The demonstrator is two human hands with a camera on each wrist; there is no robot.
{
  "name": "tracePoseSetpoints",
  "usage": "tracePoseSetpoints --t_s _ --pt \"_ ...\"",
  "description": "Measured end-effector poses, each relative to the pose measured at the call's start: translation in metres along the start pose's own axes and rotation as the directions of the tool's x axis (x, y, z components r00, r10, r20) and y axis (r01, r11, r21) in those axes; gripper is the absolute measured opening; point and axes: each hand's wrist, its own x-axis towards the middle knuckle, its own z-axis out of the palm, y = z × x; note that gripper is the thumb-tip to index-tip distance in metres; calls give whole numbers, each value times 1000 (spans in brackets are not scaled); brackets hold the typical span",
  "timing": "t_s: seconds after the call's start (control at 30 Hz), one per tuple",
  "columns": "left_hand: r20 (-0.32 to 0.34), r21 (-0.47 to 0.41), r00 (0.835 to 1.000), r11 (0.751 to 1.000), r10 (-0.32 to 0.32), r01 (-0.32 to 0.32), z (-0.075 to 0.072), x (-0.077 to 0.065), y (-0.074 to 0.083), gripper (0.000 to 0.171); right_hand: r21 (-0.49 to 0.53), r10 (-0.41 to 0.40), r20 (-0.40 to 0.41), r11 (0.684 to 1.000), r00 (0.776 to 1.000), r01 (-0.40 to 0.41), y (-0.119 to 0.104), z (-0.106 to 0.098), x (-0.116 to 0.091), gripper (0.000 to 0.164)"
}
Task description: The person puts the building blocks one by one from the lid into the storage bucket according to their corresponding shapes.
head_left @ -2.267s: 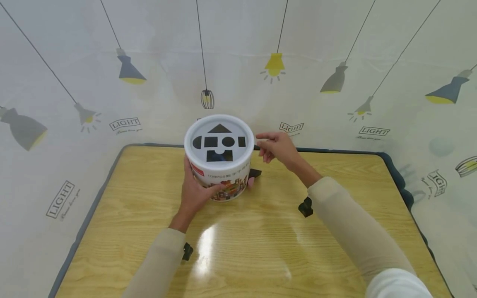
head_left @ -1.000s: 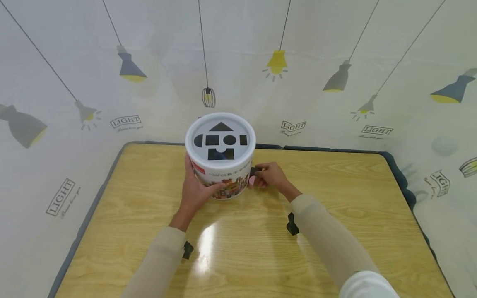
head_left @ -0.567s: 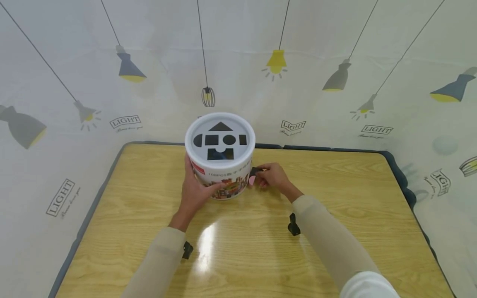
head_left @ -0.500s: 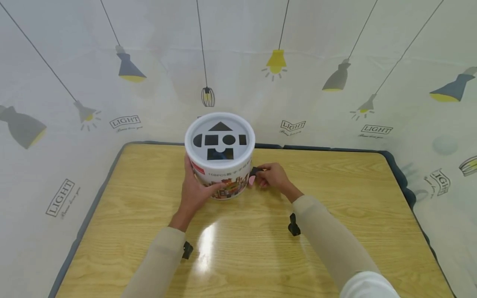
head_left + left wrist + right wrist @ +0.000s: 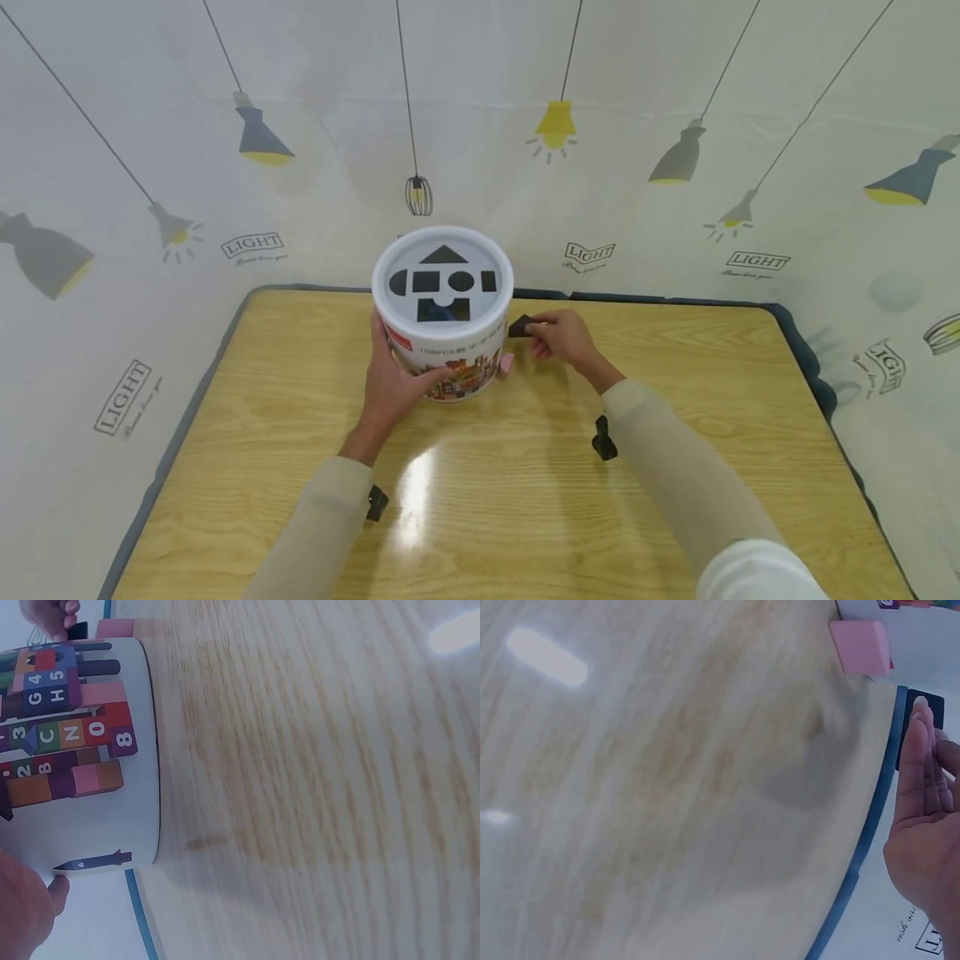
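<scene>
A white toy-block bucket [image 5: 467, 352] stands on the table with its lid [image 5: 482, 310] on, and dark cut-outs of several shapes run through the lid. My left hand [image 5: 391, 379] holds the bucket by its near left side, thumb across the printed front. Just right of the bucket, my right hand [image 5: 568, 337] pinches a small black block [image 5: 519, 326] between thumb and fingers, raised off the table and below lid height. A pink block [image 5: 860, 646] sits on the table against the bucket's right side. Printed lettered blocks [image 5: 71, 735] cover the bucket's wall in the left wrist view.
The wooden table [image 5: 300, 417] has a dark edge strip [image 5: 622, 299] at the back, close behind the bucket. A pale wall covering [image 5: 480, 83] with printed lamps rises beyond it. A black wrist device [image 5: 603, 439] shows under the right sleeve.
My right hand came down from beside the lid to the black block, took hold of it and has now lifted it slightly up and right. The left hand and bucket stay put.
</scene>
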Motion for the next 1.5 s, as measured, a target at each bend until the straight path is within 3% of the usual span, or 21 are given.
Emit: tracePoseSetpoints --t_s 0.47,0.93,1.5 --pt "18 -71 998 996 61 -60 -1 2 -5 129 -13 -79 -66 997 995 79 -31 -22 5 31" --pt "27 -89 998 995 52 -49 -1 1 -5 129 -18 -107 -98 994 989 106 -67 -31 13 36" --pt "24 -60 999 997 45 -44 -2 0 -7 129 22 -136 -92 990 986 138 -99 -34 5 44"
